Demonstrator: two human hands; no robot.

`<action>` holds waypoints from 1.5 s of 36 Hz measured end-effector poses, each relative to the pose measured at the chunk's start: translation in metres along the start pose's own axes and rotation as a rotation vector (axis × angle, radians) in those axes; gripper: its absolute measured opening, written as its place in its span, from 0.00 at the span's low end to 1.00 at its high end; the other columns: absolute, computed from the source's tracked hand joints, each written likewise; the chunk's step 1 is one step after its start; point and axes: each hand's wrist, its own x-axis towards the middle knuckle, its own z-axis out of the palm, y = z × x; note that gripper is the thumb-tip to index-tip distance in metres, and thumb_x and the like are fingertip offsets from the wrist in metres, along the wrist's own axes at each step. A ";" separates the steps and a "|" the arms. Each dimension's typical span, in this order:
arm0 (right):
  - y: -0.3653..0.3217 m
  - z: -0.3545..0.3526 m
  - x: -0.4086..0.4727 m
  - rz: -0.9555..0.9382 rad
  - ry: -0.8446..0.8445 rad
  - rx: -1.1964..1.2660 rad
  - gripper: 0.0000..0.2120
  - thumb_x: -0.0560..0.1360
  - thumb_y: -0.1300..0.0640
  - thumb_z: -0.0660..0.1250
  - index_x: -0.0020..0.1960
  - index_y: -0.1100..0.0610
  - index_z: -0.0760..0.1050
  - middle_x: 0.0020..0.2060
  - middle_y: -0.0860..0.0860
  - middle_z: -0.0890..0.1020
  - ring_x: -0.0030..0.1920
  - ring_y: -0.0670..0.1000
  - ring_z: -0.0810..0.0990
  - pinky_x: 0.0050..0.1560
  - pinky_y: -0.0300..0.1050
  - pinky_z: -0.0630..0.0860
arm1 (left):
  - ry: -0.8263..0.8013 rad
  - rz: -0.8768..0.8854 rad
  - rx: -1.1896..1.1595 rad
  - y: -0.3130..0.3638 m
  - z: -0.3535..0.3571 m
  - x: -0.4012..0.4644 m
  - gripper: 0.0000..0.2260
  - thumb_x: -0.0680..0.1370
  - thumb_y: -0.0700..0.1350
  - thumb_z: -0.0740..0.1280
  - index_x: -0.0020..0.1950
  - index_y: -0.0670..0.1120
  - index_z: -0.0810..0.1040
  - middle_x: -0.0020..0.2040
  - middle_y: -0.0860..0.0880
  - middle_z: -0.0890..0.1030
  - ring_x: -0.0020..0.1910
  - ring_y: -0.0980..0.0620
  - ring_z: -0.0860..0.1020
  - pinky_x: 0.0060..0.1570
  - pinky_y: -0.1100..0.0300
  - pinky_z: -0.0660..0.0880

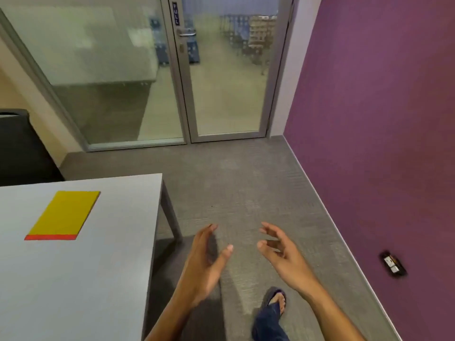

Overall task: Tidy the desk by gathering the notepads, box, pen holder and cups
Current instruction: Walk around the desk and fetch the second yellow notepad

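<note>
A yellow notepad (64,214) with a red strip along its near edge lies flat on the grey desk (98,279) at the left. My left hand (205,262) hovers over the carpet just right of the desk's edge, fingers straight and empty. To its right my right hand (278,247) is held up with fingers loosely spread, holding nothing. The palms face each other. Both hands are off the desk and well right of the notepad. No box, pen holder or cups are in view.
Grey carpet (246,188) stretches ahead to a glass door (229,70). A purple wall (381,119) runs along the right, with a socket (393,264) low on it. A dark chair (22,148) stands behind the desk. My sandalled foot (274,306) is below my hands.
</note>
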 end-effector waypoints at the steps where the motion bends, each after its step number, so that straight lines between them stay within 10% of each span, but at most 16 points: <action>1: 0.000 -0.002 0.019 -0.005 -0.018 -0.006 0.21 0.77 0.44 0.70 0.68 0.33 0.71 0.66 0.34 0.75 0.61 0.34 0.77 0.58 0.33 0.75 | 0.013 0.001 0.000 0.001 0.000 0.012 0.33 0.72 0.63 0.67 0.75 0.55 0.64 0.75 0.57 0.67 0.73 0.57 0.67 0.69 0.61 0.65; 9: -0.038 -0.031 0.172 -0.067 -0.217 -0.063 0.18 0.77 0.46 0.70 0.65 0.35 0.72 0.65 0.36 0.77 0.62 0.39 0.78 0.60 0.36 0.75 | 0.226 -0.098 -0.017 0.029 -0.016 0.110 0.33 0.73 0.64 0.64 0.76 0.57 0.62 0.79 0.55 0.62 0.75 0.51 0.66 0.73 0.45 0.67; 25: -0.140 0.068 0.414 -0.217 -0.669 -0.168 0.19 0.79 0.46 0.68 0.67 0.33 0.70 0.64 0.36 0.76 0.59 0.33 0.78 0.53 0.34 0.77 | 0.679 -0.381 -0.015 -0.021 -0.085 0.252 0.30 0.70 0.72 0.62 0.70 0.70 0.58 0.79 0.59 0.60 0.75 0.54 0.63 0.71 0.53 0.62; 37: -0.186 0.189 0.546 -0.215 -0.768 -0.194 0.19 0.80 0.53 0.69 0.68 0.41 0.72 0.64 0.41 0.78 0.57 0.36 0.79 0.54 0.31 0.77 | 0.769 -0.274 -0.018 -0.066 -0.203 0.398 0.35 0.69 0.78 0.58 0.73 0.68 0.61 0.76 0.61 0.65 0.69 0.64 0.64 0.65 0.62 0.64; 50: -0.219 0.278 0.682 -0.194 -0.957 -0.201 0.19 0.80 0.59 0.69 0.69 0.47 0.74 0.64 0.46 0.79 0.55 0.39 0.82 0.54 0.32 0.76 | 0.939 -0.397 -0.083 -0.091 -0.278 0.487 0.30 0.74 0.66 0.64 0.74 0.58 0.65 0.74 0.56 0.68 0.71 0.57 0.69 0.69 0.53 0.70; 54: -0.225 0.307 0.736 -0.205 -1.044 -0.219 0.19 0.80 0.60 0.69 0.69 0.48 0.74 0.64 0.47 0.79 0.53 0.37 0.81 0.54 0.32 0.76 | 0.995 -0.447 -0.062 -0.096 -0.283 0.523 0.30 0.74 0.65 0.63 0.74 0.58 0.65 0.74 0.59 0.66 0.69 0.62 0.66 0.66 0.65 0.65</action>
